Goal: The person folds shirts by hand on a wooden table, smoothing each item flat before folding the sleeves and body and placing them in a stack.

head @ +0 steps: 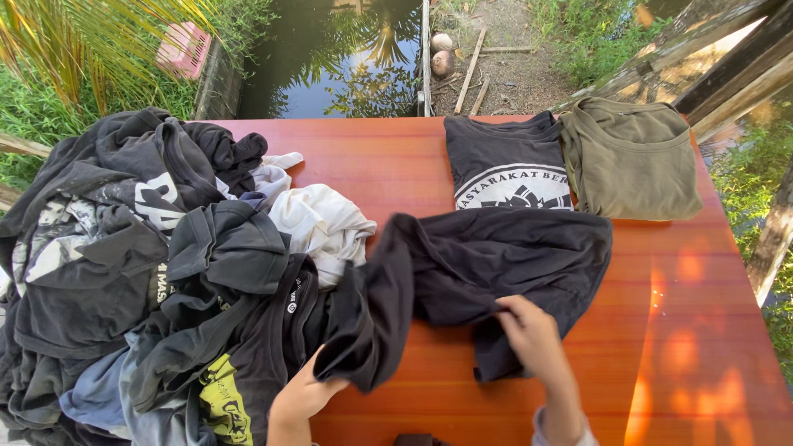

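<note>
Left hand point(307, 395) and right hand point(535, 332) are each pinching the dark shirt point(496, 260) lying mid-table point(686, 330), whose bunched left end is likely risking snagging the adjacent clothes pile point(149, 264), dragging garments out.

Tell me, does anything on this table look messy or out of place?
Mostly the heap of dark clothes on the left: unfolded, tangled, spilling past the red table edge. The dark shirt held by the left hand and right hand lies crumpled. The folded black shirt and olive shirt sit neatly.
</note>
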